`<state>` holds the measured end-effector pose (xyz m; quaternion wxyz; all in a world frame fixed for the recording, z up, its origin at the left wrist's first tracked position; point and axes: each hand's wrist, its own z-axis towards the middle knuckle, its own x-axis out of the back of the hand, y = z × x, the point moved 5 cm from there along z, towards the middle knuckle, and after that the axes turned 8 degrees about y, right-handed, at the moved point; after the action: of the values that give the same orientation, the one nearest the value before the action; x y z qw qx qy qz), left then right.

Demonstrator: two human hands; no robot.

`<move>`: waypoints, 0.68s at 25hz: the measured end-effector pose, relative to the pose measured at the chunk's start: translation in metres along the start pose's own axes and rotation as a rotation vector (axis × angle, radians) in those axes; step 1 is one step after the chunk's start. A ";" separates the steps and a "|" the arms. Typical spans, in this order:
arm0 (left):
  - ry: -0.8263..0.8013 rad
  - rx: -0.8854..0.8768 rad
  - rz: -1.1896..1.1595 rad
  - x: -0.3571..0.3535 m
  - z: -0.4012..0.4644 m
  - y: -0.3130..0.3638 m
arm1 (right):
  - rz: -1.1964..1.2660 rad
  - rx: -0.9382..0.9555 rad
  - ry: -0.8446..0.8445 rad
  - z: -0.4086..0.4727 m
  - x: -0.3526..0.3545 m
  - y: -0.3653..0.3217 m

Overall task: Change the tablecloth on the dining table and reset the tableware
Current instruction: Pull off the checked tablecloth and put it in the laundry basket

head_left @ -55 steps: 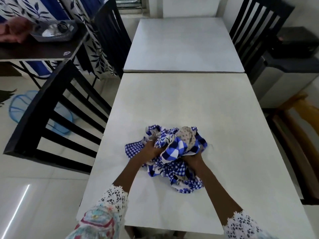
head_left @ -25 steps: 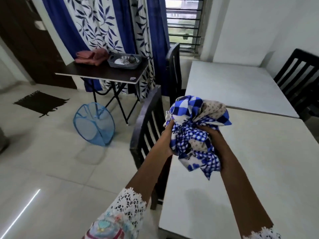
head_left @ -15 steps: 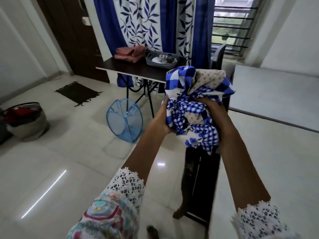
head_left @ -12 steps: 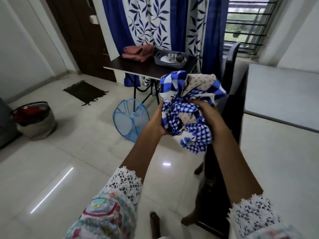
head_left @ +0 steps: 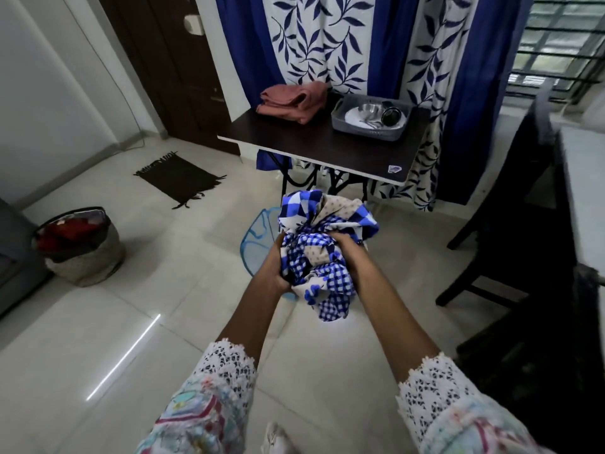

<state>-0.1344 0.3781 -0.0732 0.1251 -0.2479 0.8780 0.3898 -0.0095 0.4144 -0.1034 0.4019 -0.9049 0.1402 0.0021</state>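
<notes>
Since the earlier frames the bundled tablecloth [head_left: 322, 250] has left the white dining desk [head_left: 586, 191] and is now carried out over the tiled floor [head_left: 98, 322], with the view turned away from the desk toward the curtained window. Both hands hold the blue-and-white checked bundle between them at mid-height: the left hand [head_left: 273, 267] has its grip curled round the bundle's left side, and the right hand [head_left: 348, 249] clamps over its top right, fingers wrapped into the folds. A loose corner of the cloth hangs below the hands. Directly behind and beneath the bundle stands a blue mesh hamper [head_left: 253, 237], mostly hidden by the cloth and the left forearm; whether the cloth touches it I cannot tell.

Further back a dark side desk [head_left: 314, 145] stands in front of the blue leaf-patterned curtain [head_left: 314, 44]. On it lies a folded reddish-pink cloth [head_left: 291, 101] at the left, and at the right a grey tray [head_left: 370, 117] holding a white plate, a steel bowl and other metal pieces. A dark chair [head_left: 510, 204] stands at the right edge, beside the dining desk. On the floor at the left sit a woven basket [head_left: 80, 244] with red contents and, near the dark door [head_left: 170, 60], a small dark mat [head_left: 178, 176].
</notes>
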 end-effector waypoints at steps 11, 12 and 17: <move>0.197 0.095 0.166 0.111 0.259 0.188 | 0.033 -0.153 -0.076 0.215 -0.219 -0.041; 0.205 0.128 0.204 0.122 0.285 0.195 | 0.016 -0.165 -0.044 0.247 -0.227 -0.035; 0.161 0.247 0.318 0.136 0.390 0.210 | -0.091 -0.247 0.000 0.421 -0.248 0.026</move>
<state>-0.3510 0.7436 -0.2573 0.0210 -0.1195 0.9544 0.2728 -0.2082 0.7665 -0.3779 0.2868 -0.9530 0.0978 0.0009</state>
